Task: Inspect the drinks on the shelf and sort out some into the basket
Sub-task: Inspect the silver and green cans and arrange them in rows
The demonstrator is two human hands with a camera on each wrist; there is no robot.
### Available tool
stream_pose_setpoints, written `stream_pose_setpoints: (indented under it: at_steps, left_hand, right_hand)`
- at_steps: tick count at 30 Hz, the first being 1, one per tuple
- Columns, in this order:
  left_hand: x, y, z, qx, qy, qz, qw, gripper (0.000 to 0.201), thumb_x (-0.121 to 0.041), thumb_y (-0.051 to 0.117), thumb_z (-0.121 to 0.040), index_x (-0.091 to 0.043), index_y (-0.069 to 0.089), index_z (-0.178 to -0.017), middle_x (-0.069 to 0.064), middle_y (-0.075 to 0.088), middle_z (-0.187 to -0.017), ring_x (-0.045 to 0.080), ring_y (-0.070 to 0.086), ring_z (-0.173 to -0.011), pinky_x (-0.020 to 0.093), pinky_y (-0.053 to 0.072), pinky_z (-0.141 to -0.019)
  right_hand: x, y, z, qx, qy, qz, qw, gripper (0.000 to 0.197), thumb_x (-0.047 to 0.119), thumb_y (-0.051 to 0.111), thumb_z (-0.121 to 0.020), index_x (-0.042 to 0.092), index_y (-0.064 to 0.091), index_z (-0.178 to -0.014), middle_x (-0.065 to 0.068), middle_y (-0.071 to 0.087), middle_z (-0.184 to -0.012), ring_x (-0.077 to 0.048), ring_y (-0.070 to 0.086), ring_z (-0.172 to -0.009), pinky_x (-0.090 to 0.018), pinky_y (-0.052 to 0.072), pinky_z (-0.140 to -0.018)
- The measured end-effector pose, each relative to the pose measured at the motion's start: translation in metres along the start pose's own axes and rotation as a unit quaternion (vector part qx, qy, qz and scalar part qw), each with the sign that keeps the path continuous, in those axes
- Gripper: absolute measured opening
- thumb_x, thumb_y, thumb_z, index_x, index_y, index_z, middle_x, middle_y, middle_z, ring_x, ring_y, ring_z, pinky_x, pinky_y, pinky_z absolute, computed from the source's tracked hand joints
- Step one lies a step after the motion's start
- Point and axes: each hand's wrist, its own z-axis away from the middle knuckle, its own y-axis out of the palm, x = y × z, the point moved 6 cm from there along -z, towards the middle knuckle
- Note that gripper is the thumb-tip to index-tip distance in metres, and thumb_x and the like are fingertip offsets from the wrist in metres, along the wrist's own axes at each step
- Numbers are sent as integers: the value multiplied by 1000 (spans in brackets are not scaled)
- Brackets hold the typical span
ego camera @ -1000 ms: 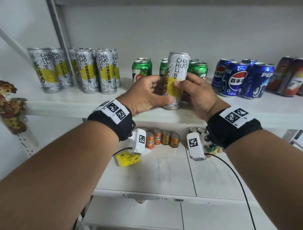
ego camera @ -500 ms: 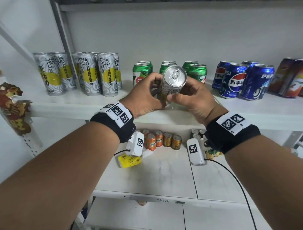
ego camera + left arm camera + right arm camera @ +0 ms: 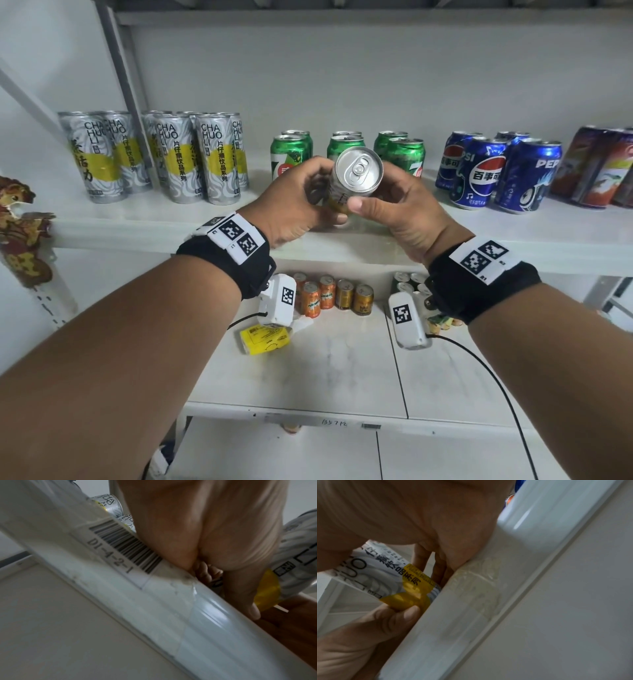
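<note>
A tall silver-and-yellow Cha Huo Li can is tipped toward me, its silver lid and pull tab facing the camera, above the front of the white shelf. My left hand grips its left side and my right hand grips its right side, thumb across the body. The can's label shows in the right wrist view, and its yellow patch shows in the left wrist view. No basket is in view.
On the shelf stand several matching tall cans at left, green 7up cans behind my hands, blue Pepsi cans and dark red cans at right. Small orange cans and a yellow pack lie on the lower shelf.
The can went from upright with its label facing me to tipped with its lid toward me. Both hands stayed on it and lifted it slightly off the shelf.
</note>
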Motion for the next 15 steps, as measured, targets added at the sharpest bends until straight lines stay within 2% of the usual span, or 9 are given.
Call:
stream_pose_setpoints:
  at_steps: [2, 4, 5, 6, 8, 10, 13, 15]
  left_hand:
    - [-1, -1, 1, 0, -6, 3, 1000, 73, 6, 93, -76, -8, 60, -140, 9, 71, -137, 21, 68, -130, 48, 58, -109]
    - [-2, -1, 2, -3, -9, 2, 1000, 70, -5, 97, -76, -11, 63, -137, 2, 75, -132, 17, 71, -124, 45, 59, -109]
    - [-3, -2, 3, -6, -9, 4, 1000, 70, -10, 98, -75, -12, 64, -136, 1, 77, -130, 17, 73, -122, 45, 58, -109]
    - [-3, -1, 3, -7, -9, 9, 1000, 69, -14, 98, -75, -12, 65, -135, 1, 77, -128, 18, 74, -121, 46, 58, -110]
    - [-2, 0, 4, -6, -8, 20, 1000, 67, -21, 97, -74, -12, 66, -133, 3, 79, -125, 21, 75, -119, 48, 59, -108]
    - [-1, 2, 4, -2, -5, 37, 999, 59, -24, 96, -76, -14, 70, -127, 4, 80, -123, 25, 75, -119, 51, 60, -105]
    - [0, 3, 4, -5, -1, 56, 998, 54, -30, 96, -73, -18, 72, -120, 7, 80, -124, 29, 75, -121, 57, 57, -108]
    - [-1, 5, 4, 1, -4, 51, 999, 60, -35, 100, -72, -17, 72, -122, 7, 80, -123, 29, 75, -121, 54, 58, -108]
  right_hand:
    - [2, 1, 0, -4, 3, 7, 1000, 56, 24, 89, -80, 10, 68, -129, -8, 75, -125, -21, 70, -118, -34, 57, -97]
    - [4, -1, 0, -26, 9, -10, 1000, 56, 43, 90, -77, 17, 72, -124, -9, 75, -125, -26, 69, -120, -41, 58, -99]
    - [4, -2, 0, -37, 17, -25, 999, 56, 47, 89, -78, 17, 73, -123, -10, 75, -126, -29, 70, -120, -44, 59, -97]
    - [3, -3, 0, -46, 27, -34, 998, 54, 45, 87, -81, 16, 72, -124, -10, 75, -126, -30, 72, -117, -44, 61, -92]
    - [0, -4, -1, -52, 40, -24, 998, 41, 29, 81, -90, 13, 70, -126, -7, 76, -124, -27, 74, -112, -40, 62, -85]
    - [-3, -4, -2, -53, 52, 7, 997, 33, 15, 75, -95, 13, 69, -127, -6, 77, -122, -27, 75, -110, -40, 63, -88]
    - [-5, -1, -5, -60, 80, 37, 994, 27, 15, 71, -99, 13, 68, -126, -7, 79, -115, -28, 77, -103, -41, 64, -87]
    - [-5, -1, -5, -76, 93, 42, 992, 27, 20, 72, -99, 12, 67, -125, -8, 79, -111, -30, 78, -99, -44, 64, -83]
